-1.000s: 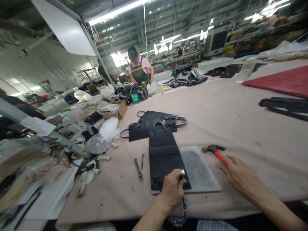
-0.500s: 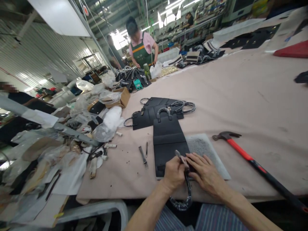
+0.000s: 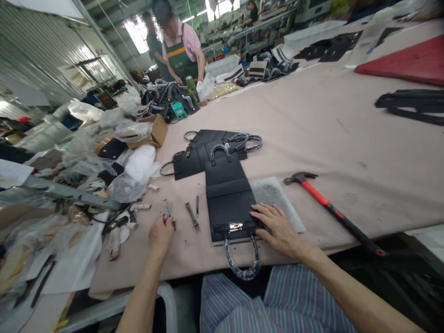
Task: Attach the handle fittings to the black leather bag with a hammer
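My left hand point(image 3: 161, 237) is at the table left of the bag piece, with its fingers closed on a slim metal punch point(image 3: 167, 208). Beside it lie a forked metal punch point(image 3: 192, 215) and a thin metal rod point(image 3: 197, 206). My right hand point(image 3: 277, 227) is open, its fingers spread over the right edge of the black leather bag piece point(image 3: 229, 199). A shiny metal clasp point(image 3: 235, 226) shows near that piece's lower end. Its plastic-wrapped handle point(image 3: 243, 273) hangs past the table edge. Under the piece, a pale board point(image 3: 291, 208) sticks out to the right.
A claw hammer point(image 3: 322, 196) with a red and black handle lies to the right. More black bag pieces point(image 3: 194, 159) overlap farther back. Plastic bags and a cardboard box point(image 3: 157, 132) crowd the left side. A co-worker in a green apron point(image 3: 180, 58) stands across the table.
My left hand has moved left from the bag piece with the punch. The clasp is now uncovered. My right hand stays on the piece, and the whole view has shifted.
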Demonstrator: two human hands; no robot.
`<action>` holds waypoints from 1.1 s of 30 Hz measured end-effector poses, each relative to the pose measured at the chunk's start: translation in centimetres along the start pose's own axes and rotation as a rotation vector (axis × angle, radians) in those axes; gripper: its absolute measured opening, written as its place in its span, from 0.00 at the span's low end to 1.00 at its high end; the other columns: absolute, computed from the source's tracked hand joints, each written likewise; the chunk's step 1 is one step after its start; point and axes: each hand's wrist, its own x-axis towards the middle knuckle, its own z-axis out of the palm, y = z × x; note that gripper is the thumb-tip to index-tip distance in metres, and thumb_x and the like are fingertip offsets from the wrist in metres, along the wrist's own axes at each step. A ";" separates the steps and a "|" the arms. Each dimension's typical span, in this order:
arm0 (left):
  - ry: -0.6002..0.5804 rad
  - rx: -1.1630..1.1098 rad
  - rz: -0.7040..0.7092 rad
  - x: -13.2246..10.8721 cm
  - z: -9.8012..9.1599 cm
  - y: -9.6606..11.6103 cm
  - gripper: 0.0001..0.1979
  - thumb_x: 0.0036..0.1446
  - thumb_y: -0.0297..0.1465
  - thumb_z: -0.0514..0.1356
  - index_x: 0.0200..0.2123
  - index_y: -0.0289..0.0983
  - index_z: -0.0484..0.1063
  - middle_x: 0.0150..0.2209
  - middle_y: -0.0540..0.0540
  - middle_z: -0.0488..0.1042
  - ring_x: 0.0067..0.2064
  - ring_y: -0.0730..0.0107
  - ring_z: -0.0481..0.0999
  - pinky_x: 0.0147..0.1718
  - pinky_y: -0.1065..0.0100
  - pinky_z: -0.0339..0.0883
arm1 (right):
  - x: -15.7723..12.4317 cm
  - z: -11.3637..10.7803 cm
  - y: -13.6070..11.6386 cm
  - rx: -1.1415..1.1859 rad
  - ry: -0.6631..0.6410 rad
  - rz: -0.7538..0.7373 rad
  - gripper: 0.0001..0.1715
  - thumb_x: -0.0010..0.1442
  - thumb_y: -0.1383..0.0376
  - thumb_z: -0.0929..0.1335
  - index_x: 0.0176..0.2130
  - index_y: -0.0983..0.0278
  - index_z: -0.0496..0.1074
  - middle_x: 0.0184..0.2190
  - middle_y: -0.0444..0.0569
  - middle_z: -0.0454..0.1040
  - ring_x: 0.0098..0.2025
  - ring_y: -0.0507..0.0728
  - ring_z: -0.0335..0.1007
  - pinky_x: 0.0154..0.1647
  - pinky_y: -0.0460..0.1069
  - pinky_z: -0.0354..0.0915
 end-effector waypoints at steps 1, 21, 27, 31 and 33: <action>0.043 0.018 0.041 -0.7 0.4 -0.1 0.15 0.62 0.34 0.58 0.47 0.33 0.75 0.46 0.32 0.80 0.50 0.45 0.79 0.50 0.51 0.73 | 0.1 0.1 -0.2 -0.001 0.019 0.007 0.24 0.68 0.63 0.65 0.61 0.57 0.69 0.68 0.52 0.64 0.70 0.67 0.55 0.69 0.72 0.49; -0.320 0.245 1.145 -9.7 0.7 12.2 0.06 0.63 0.20 0.55 0.40 0.33 0.70 0.39 0.39 0.70 0.41 0.53 0.69 0.37 0.59 0.65 | 3.6 -1.3 -3.6 -0.400 -0.182 -0.352 0.10 0.66 0.75 0.62 0.43 0.65 0.71 0.37 0.52 0.69 0.38 0.61 0.62 0.40 0.54 0.55; -0.268 0.393 1.170 -10.8 0.1 13.9 0.07 0.62 0.19 0.54 0.38 0.32 0.70 0.35 0.37 0.70 0.36 0.54 0.70 0.30 0.61 0.62 | 3.8 -1.6 -4.3 -0.571 -0.242 -0.529 0.11 0.65 0.75 0.61 0.41 0.66 0.71 0.36 0.54 0.69 0.35 0.61 0.63 0.35 0.54 0.56; -0.266 0.317 1.154 -10.4 0.8 12.7 0.07 0.62 0.20 0.54 0.38 0.32 0.71 0.36 0.37 0.73 0.37 0.54 0.73 0.32 0.61 0.67 | 3.7 -1.7 -3.6 -0.448 -0.255 -0.541 0.11 0.64 0.76 0.62 0.41 0.66 0.71 0.38 0.54 0.70 0.36 0.60 0.65 0.36 0.53 0.60; -0.282 0.165 1.161 -9.7 1.2 11.0 0.08 0.63 0.19 0.53 0.39 0.33 0.71 0.38 0.39 0.74 0.40 0.56 0.75 0.37 0.61 0.72 | 3.6 -1.7 -2.7 -0.285 -0.244 -0.487 0.12 0.63 0.76 0.61 0.40 0.65 0.71 0.39 0.53 0.71 0.38 0.59 0.67 0.41 0.53 0.64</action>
